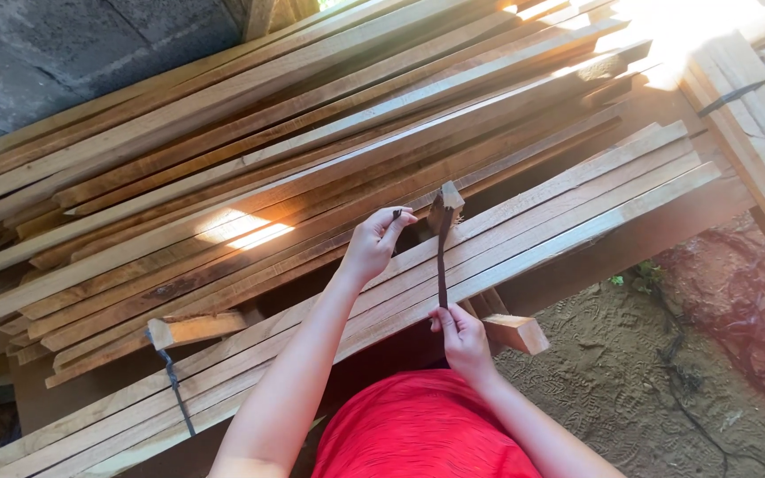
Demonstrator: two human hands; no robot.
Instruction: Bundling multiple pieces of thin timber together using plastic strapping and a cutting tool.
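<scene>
A dark strap [442,265] runs upright between my two hands, over a stack of long wooden slats [524,221]. My left hand [374,243] pinches the strap's upper end near a short wood block [445,205] that stands at the top of the strap. My right hand [460,338] grips the strap's lower end, just above my red shirt. A short offcut [515,333] juts out beside my right hand.
More slats [223,115] are piled behind, sloping up to the right. Another strapped bundle [754,115] lies at the far right. A second dark strap [173,381] binds slats at lower left. Sandy ground [666,372] with footprints lies to the right; a grey wall [64,44] stands behind.
</scene>
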